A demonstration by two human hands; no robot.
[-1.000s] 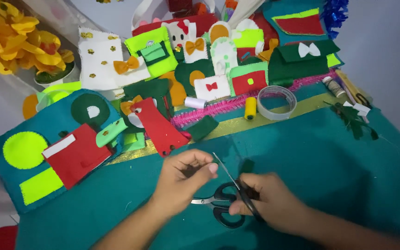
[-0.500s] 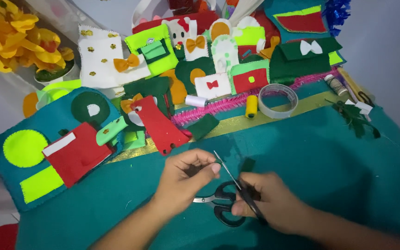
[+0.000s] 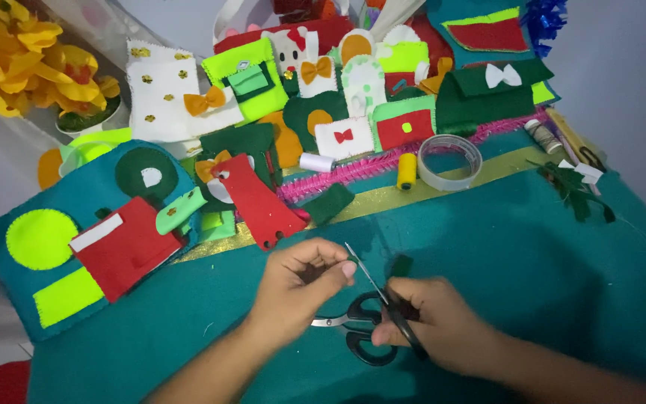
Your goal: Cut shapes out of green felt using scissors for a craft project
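Note:
My left hand hovers over the teal felt sheet, fingertips pinched together on a tiny dark green bit at the tip of a thin tool. My right hand grips that tool by its black handle; the metal shaft slants up and left toward the left thumb. A small dark green felt piece sits just above the right-hand fingers. Black-handled scissors lie flat on the felt between and under both hands, untouched.
Behind the hands lie many felt pieces: a red cut-out, a teal panel with lime and red shapes, a pink fuzzy strip, a yellow thread spool, a clear tape roll, and a white spool. Yellow flowers stand far left.
Almost nothing differs. Both hands stay over the scissors, with the tool tip still at my left fingertips.

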